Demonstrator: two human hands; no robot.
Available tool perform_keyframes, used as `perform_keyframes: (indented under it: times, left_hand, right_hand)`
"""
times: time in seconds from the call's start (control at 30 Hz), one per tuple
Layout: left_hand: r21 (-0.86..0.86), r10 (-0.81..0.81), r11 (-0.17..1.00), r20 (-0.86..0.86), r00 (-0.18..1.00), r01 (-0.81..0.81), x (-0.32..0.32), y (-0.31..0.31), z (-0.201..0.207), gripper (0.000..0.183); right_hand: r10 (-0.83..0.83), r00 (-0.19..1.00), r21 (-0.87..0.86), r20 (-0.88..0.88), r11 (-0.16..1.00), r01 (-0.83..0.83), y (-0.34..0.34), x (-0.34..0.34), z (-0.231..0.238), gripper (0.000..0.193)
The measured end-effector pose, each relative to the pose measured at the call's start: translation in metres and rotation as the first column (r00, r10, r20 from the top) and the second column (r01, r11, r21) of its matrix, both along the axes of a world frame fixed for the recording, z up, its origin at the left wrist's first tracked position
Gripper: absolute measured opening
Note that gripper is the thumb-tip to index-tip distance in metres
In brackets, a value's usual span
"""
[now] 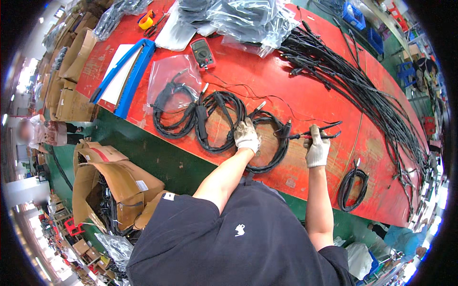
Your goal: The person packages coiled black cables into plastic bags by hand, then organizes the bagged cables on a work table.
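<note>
Both my hands wear pale work gloves. My left hand (247,136) is closed on the near-left side of a coiled black cable (276,162), where it meets the middle coil (214,148). A silver-tipped plug (260,106) stands out just beyond these fingers. My right hand (317,148) pinches thin black multimeter probes (330,126), their tips pointing left toward the right coil's black end (287,128). Thin leads run back across the table to a multimeter (203,53). Another coil (164,128) lies at the left, partly under a clear plastic bag (174,78).
A long bundle of black cables (348,86) covers the red table's (305,183) right side. One small coil (353,190) lies near its front edge. At the left are a blue file holder (138,76) and yellow tape (146,20). Open cardboard boxes (119,176) stand below.
</note>
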State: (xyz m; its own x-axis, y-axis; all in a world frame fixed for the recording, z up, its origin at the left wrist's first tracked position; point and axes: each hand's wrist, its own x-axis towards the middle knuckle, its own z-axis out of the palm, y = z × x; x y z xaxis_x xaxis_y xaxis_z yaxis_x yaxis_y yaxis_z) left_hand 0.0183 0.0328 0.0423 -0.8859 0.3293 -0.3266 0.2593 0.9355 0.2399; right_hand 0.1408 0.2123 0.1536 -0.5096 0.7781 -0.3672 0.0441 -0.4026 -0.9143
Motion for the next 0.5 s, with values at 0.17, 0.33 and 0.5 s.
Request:
perform_keyframes:
  times: [0.17,0.33,0.5]
  left_hand:
    - [-0.006,-0.003,1.0,-0.012,1.0,0.003,-0.004,0.001,0.006,0.077]
    - [0.045,0.005,0.999,0.132,0.991,-0.011,-0.008,0.001,0.014,0.08]
    - [0.022,-0.035,0.999,0.097,0.995,0.033,-0.012,0.004,0.008,0.069]
  right_hand:
    - [-0.001,1.0,0.011,0.014,1.0,0.0,-0.003,0.002,0.002,0.022]
    - [0.002,0.999,0.025,0.039,1.0,-0.003,-0.009,0.001,0.001,0.021]
    - [-0.001,0.999,0.029,0.034,1.0,0.0,-0.012,-0.001,-0.002,0.02]
